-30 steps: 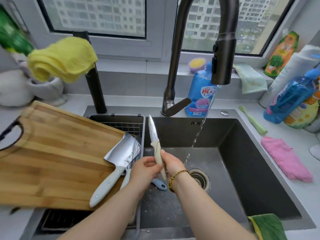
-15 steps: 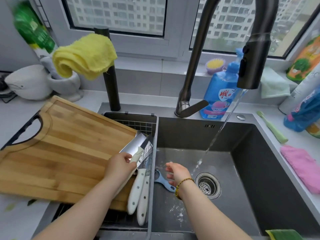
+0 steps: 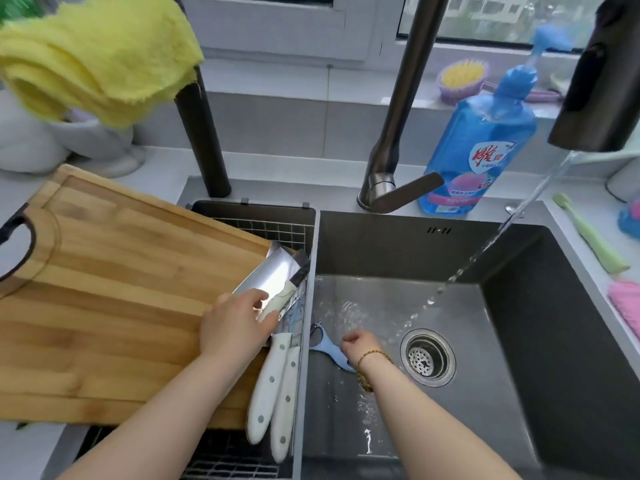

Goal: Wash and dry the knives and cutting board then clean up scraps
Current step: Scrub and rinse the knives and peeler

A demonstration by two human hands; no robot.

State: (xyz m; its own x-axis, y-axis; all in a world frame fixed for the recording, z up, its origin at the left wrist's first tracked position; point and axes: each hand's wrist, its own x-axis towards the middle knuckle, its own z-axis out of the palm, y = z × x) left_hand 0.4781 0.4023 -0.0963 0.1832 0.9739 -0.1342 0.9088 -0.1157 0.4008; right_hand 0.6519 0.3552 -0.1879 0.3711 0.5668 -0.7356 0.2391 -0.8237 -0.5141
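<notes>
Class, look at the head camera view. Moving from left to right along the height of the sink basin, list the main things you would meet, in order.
Wooden cutting board → left hand → white-handled knives → blue peeler → right hand → sink drain → pink cloth.

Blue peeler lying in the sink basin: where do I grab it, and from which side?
Probably by the handle. The blue peeler lies flat on the sink floor, blade head toward the left wall, handle running right and toward you, where the right hand already is. Come from above on the right, pinching the handle's long edges, fingers clear of the blade.
</notes>
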